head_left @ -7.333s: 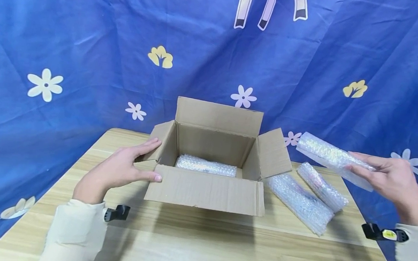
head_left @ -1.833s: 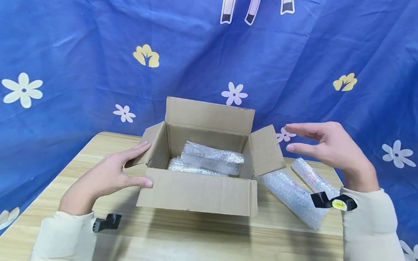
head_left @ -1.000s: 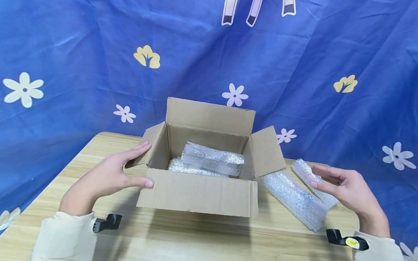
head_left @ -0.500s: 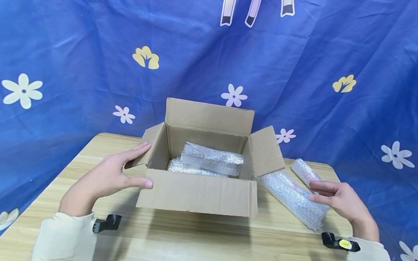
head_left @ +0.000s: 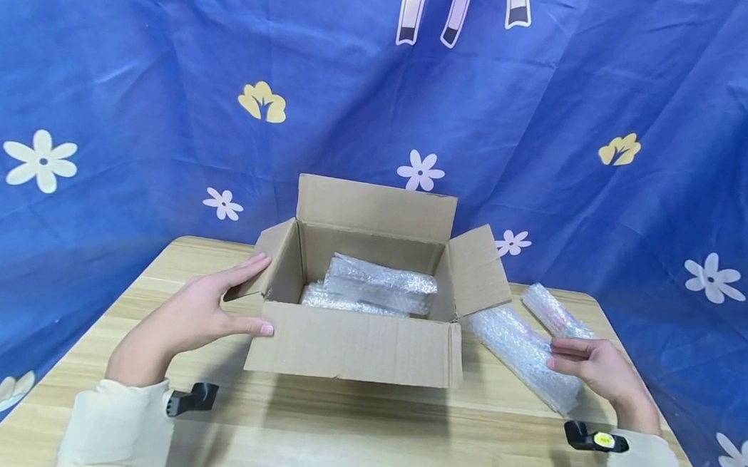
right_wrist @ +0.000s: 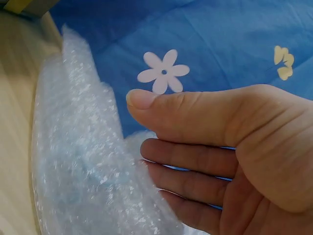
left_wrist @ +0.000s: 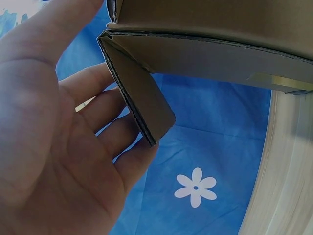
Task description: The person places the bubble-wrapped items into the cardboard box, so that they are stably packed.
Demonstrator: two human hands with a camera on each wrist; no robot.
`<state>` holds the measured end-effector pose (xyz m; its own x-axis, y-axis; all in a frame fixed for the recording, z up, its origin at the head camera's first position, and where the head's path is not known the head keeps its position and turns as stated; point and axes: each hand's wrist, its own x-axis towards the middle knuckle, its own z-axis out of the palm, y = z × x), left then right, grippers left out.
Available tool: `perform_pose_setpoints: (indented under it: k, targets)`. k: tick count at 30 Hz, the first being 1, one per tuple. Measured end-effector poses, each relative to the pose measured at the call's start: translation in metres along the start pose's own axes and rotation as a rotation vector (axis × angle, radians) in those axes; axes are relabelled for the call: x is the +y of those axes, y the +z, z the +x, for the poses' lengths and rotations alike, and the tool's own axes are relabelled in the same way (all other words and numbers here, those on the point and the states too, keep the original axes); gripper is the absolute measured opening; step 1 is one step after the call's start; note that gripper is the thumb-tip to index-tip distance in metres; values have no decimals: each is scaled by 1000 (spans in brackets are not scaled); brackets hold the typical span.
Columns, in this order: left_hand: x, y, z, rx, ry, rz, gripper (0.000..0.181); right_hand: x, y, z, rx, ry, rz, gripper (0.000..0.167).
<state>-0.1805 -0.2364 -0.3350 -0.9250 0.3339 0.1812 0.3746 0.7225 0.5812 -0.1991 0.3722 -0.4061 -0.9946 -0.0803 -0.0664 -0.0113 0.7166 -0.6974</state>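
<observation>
In the head view an open cardboard box [head_left: 354,345] stands mid-table with its flaps spread. My left hand [head_left: 192,315] holds its front left corner, thumb on the front flap and fingers at the left flap [left_wrist: 137,93]. Bubble-wrapped packages [head_left: 380,280] lie in the box, one on top of another. To the right of the box, a larger bubble-wrapped package [head_left: 524,353] lies slanted on the table. My right hand [head_left: 603,372] is at its right edge, thumb and fingers apart. In the right wrist view the fingertips are beside the bubble wrap [right_wrist: 93,161]; contact is unclear.
Another slim bubble-wrapped package [head_left: 552,309] lies behind the larger one, near the table's far right edge. The wooden table [head_left: 348,439] backs onto a blue patterned cloth [head_left: 535,129].
Since the oldest frame, the package my right hand held has been put in the box and let go. The right hand then came down to the larger package. My left hand stays at the box corner.
</observation>
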Motion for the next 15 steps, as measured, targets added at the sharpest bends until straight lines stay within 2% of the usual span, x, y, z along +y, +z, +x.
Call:
perform_pose_setpoints:
  k: [9, 15]
  targets:
    - [-1, 0, 1, 1, 1, -1, 107, 2, -1, -3, -5, 46, -18, 57]
    - [0, -1, 0, 3, -4, -2, 107, 4, 11, -3, -63, 29, -34, 54]
